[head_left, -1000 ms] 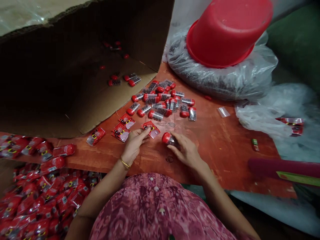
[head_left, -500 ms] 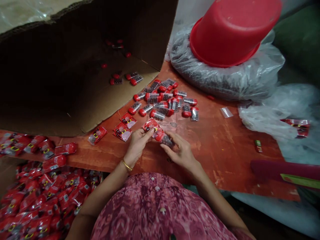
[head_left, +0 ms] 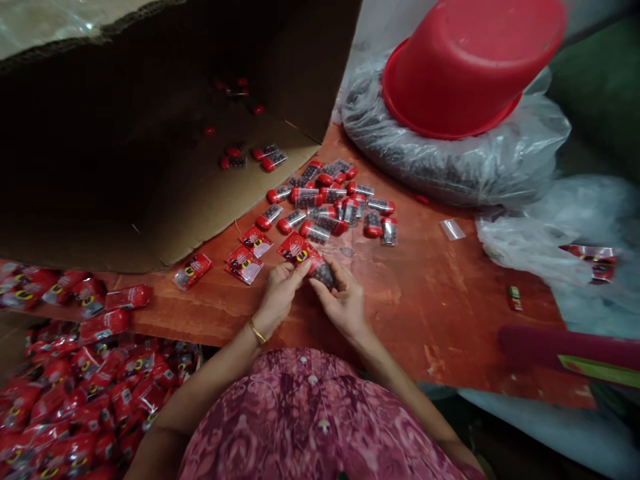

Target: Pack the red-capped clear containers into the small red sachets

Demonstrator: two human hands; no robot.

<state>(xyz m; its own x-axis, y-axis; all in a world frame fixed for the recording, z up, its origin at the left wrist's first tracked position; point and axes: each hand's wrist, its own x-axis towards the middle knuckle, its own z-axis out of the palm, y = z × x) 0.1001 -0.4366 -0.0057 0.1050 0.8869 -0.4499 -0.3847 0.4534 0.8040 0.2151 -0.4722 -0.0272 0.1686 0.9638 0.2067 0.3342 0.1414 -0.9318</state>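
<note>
Presently, near the front edge of the counter (head_left: 415,293), a packet (head_left: 294,246) is being pinched by the left grip (head_left: 279,291), a container (head_left: 325,275) clasped by the right grip (head_left: 344,300); tearing is perhaps being risked through skewed pressing.

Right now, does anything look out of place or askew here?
Mildly odd: the red bucket rests upside down on a bulging plastic bag, seemingly tilted. Also, a small clear plastic piece lies alone, apart from the red-capped containers.

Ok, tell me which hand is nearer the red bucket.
Right. The right hand is below and left of the red bucket in view; the left hand is farther left.
</note>
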